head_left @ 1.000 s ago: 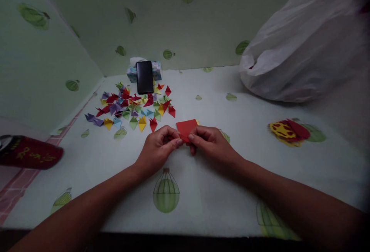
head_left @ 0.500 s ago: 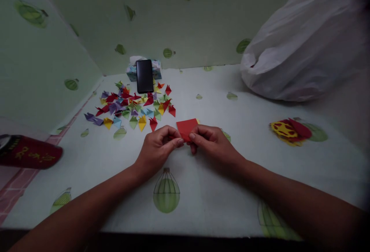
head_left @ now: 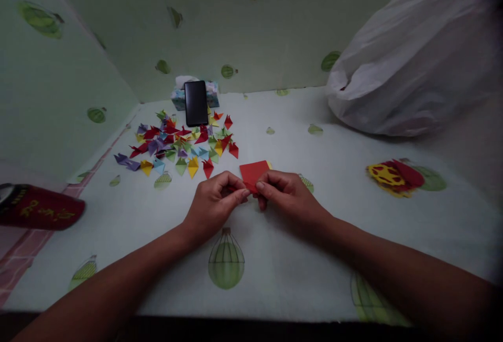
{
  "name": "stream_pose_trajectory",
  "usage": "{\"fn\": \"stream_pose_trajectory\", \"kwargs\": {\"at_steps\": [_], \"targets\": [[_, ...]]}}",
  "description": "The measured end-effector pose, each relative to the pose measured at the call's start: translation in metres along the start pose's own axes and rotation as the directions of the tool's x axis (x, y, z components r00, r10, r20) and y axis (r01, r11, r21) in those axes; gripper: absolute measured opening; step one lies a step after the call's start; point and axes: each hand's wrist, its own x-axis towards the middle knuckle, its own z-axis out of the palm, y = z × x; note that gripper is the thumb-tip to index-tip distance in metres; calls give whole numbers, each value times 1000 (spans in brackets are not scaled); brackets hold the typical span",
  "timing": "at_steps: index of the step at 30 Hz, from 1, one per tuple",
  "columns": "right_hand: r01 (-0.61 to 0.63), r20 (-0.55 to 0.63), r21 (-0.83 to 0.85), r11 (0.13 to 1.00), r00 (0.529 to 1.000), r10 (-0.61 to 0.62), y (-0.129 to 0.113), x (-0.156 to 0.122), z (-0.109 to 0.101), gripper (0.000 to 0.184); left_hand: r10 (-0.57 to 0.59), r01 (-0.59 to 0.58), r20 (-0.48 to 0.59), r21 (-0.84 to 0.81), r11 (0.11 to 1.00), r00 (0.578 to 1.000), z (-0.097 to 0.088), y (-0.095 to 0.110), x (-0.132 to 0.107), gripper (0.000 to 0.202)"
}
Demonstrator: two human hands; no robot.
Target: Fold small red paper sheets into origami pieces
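Between my hands, low over the table's middle, is a small piece of folded red paper [head_left: 250, 188]. My left hand [head_left: 214, 198] pinches its left end with thumb and fingers. At the right end, my right hand [head_left: 291, 195] grips it between thumb and forefinger. Fingers cover most of the piece, so its full shape is hidden. Just behind it lies a stack of square paper [head_left: 254, 169], red on top with a yellow edge showing at the right. To the left, farther back, spreads a pile of small folded paper cranes [head_left: 181, 143] in many colours.
A dark phone [head_left: 196, 103] leans against a tissue box [head_left: 213, 96] behind the cranes. At the left edge a red can [head_left: 43, 208] lies on its side. A large white plastic bag [head_left: 401, 75] fills the back right, with yellow and red cut-outs [head_left: 389, 175] in front.
The fingers of both hands have shifted very slightly on the folded red paper. Everything on the table stays where it was.
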Motion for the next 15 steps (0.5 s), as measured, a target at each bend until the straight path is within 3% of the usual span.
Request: {"fn": "stream_pose_trajectory", "kwargs": {"at_steps": [15], "targets": [[14,25,7,1000,1000,-15,2,1,-1,31,-86,86,-4,-60,995,996,0,10,2,15]]}}
